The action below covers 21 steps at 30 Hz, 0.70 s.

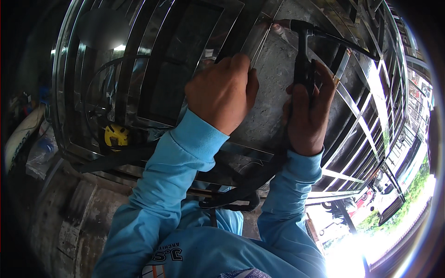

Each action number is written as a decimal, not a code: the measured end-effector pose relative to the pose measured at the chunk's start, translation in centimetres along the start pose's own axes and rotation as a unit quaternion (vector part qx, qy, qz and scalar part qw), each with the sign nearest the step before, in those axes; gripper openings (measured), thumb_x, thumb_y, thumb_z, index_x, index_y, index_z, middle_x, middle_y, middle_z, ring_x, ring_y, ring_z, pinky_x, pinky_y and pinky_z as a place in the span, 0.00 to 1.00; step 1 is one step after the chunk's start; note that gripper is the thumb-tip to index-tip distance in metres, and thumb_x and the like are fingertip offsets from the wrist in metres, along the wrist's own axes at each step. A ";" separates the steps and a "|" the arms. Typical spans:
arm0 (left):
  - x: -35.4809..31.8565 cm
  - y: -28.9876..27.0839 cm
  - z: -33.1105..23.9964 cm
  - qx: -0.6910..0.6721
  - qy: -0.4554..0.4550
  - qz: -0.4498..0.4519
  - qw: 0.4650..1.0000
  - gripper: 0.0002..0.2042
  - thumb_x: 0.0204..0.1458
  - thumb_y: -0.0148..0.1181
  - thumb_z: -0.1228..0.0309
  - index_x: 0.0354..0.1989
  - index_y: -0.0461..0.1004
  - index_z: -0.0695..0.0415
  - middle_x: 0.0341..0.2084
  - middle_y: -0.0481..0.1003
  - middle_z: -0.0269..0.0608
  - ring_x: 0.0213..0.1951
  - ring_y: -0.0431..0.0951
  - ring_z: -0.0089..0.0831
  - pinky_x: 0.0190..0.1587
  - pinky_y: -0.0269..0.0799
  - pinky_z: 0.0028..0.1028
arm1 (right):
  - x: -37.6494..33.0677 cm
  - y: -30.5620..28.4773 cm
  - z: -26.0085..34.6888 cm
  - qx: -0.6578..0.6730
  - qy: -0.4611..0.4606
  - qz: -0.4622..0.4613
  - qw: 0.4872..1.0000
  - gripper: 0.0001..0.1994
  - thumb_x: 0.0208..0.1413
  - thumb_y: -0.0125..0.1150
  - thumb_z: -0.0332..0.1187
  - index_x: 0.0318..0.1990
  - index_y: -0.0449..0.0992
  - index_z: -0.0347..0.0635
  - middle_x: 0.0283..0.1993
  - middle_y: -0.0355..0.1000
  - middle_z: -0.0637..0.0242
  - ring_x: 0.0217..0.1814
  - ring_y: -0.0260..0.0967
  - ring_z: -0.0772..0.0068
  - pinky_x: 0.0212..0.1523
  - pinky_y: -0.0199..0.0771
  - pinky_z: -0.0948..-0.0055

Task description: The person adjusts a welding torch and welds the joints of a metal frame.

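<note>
My right hand (309,118) is wrapped round the black handle of a TIG welding torch (302,48). The torch head turns left at the top, and its nozzle tip lies close to a corner joint of a shiny metal frame (232,28). A long black back cap sticks out to the right. My left hand (221,92) is closed, knuckles up, over the frame's edge. From its fingers a thin filler rod (262,44) runs up toward the nozzle tip. Both forearms wear light blue sleeves.
A grey, rough surface (271,97) shows between my hands. Polished metal bars (361,116) form a grille on the right. A yellow tape measure (116,135) lies at the left. A black strap or hose (241,191) crosses near my body. Plastic bags (42,150) sit at far left.
</note>
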<state>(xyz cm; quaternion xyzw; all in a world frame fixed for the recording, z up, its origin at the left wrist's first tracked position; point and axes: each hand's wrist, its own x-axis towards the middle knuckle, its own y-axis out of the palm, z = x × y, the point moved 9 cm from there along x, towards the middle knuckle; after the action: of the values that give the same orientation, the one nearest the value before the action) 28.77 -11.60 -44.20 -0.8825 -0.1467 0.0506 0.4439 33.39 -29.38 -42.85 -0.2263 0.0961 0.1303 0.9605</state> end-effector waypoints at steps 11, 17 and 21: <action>-0.1 0.2 0.0 -0.001 0.003 -0.003 1.000 0.08 0.56 0.69 0.66 0.34 0.77 0.54 0.25 0.81 0.38 0.24 0.82 0.37 0.25 0.74 0.36 | -0.3 0.1 -1.3 0.094 0.039 -0.008 0.995 0.28 0.70 0.52 0.28 0.74 0.52 0.49 0.39 0.74 0.61 0.23 0.65 0.85 0.22 0.63 0.82; -0.1 0.0 -0.2 0.012 0.012 -0.013 1.000 0.08 0.55 0.69 0.67 0.34 0.77 0.54 0.25 0.80 0.38 0.24 0.82 0.36 0.25 0.74 0.35 | -0.2 0.2 -1.0 0.063 0.017 -0.008 0.998 0.27 0.70 0.51 0.28 0.73 0.53 0.47 0.39 0.74 0.60 0.23 0.65 0.85 0.21 0.63 0.82; -0.1 0.2 -0.1 0.012 0.001 -0.005 1.000 0.08 0.55 0.70 0.66 0.34 0.77 0.54 0.25 0.81 0.37 0.25 0.83 0.36 0.26 0.75 0.35 | -0.3 0.3 -1.7 0.138 0.046 -0.011 0.989 0.27 0.71 0.51 0.27 0.73 0.53 0.47 0.40 0.74 0.59 0.22 0.64 0.85 0.20 0.63 0.82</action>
<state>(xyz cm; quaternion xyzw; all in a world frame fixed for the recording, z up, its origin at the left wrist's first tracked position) 28.70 -11.81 -44.36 -0.8762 -0.1504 0.0495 0.4552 32.83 -29.92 -44.38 -0.0984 0.1551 0.0942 0.9785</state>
